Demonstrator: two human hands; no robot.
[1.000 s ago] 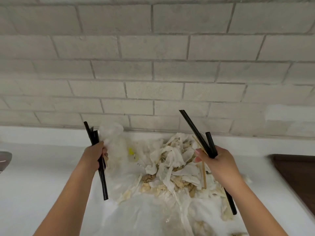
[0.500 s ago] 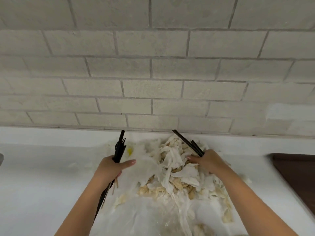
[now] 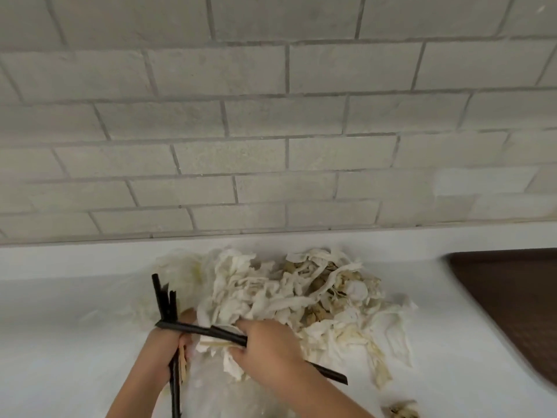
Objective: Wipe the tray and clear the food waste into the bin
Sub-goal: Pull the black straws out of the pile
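- Nearest the camera, at the bottom edge, a sheet of clear plastic film [image 3: 211,393] is seen lying on the white table [image 3: 60,342], between two bare forearms.
- Just above it, the left hand [image 3: 165,354] is shown with its fingers curled tight round a bundle of upright black straws [image 3: 164,300]; a pale wooden stick is held in the same grip.
- Beside it, the right hand [image 3: 265,345] is shown with fingers curled round crosswise black straws [image 3: 193,328] and a wad of crumpled tissue. The tips of these straws are laid against the left wrist, so the two bundles cross.
- Behind the hands, a heap of soiled napkins and food scraps [image 3: 301,297] is spread over the table, touching the right hand.
- One loose scrap [image 3: 402,411] is seen apart from the heap, at the lower right.
- Further right, a dark brown tray [image 3: 512,303] is seen at the table's edge, well apart from the heap and blurred.
- At the back, a grey brick wall [image 3: 271,146] is seen.
- No bin is in view.
- The step in hand is judged to be the gathering of straws into one hand, before the waste is cleared.
- Next, one grip round both bundles would be needed, then the heap scooped up without scraps being dropped.
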